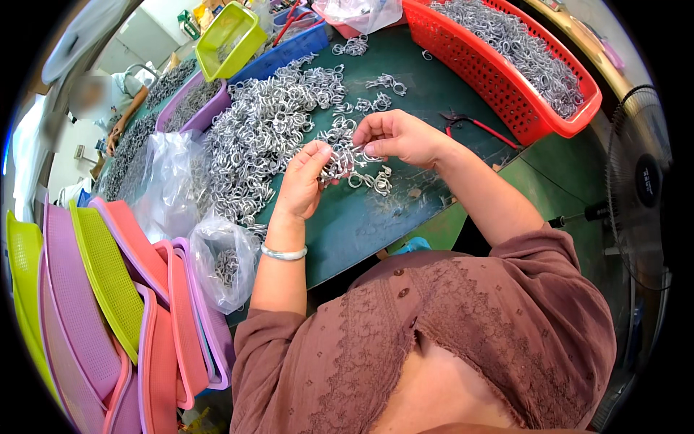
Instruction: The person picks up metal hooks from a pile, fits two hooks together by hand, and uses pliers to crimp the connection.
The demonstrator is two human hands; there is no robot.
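One cluster of rings point(340, 155) lies just right of the pile point(249, 119), long axis unclear, between left hand point(304, 176) and right hand point(402, 137). The left, nearer the pile, curls closed on it; the right, half-curled, brings thumb and fingers to its side away from the pile, grip unclear.

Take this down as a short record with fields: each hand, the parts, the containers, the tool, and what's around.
Left hand: holding a cluster of grey metal rings, bangle on wrist
Right hand: at the same cluster; grip on a single ring unclear
Parts: large heap of similar rings, smaller groups beside it
Surface: dark green table
Containers: filled red basket at far right; colourful stacked baskets at near left
Tool: red-handled pliers, lying on the table
Surroundings: fan at right; another person at far left
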